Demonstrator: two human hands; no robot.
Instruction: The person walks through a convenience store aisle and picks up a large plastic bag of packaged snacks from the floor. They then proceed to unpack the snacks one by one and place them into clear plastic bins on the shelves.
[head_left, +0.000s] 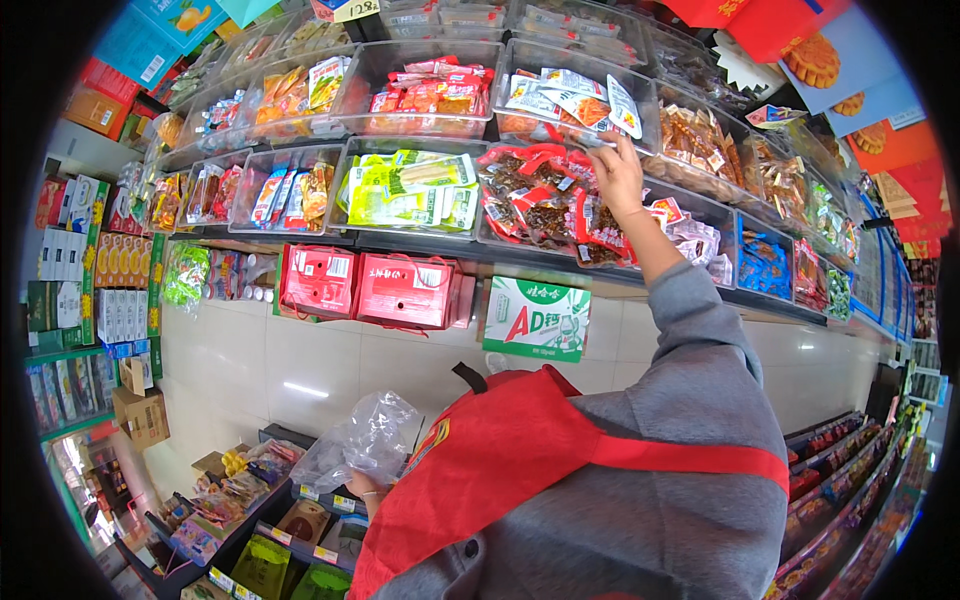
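My right hand (619, 174) reaches out over a clear bin heaped with red-and-brown vacuum-sealed snack packets (536, 196). Its curled fingertips are at the front rim of the clear bin (574, 136) behind, which holds white snack packets (574, 96); whether they pinch anything is unclear. Down at my left side, my left hand (364, 484) holds a crumpled clear plastic bag (375, 435), and my red apron partly hides that arm. Left of the brown packets lies a bin of green-and-yellow packets (412, 187).
Tiered clear bins line the shelf, including one with red packets (439, 94). Red gift boxes (405, 291) and a green-and-white carton (536, 319) stand below on the tiled floor (315, 367). A low display (247, 487) of packaged goods is at lower left.
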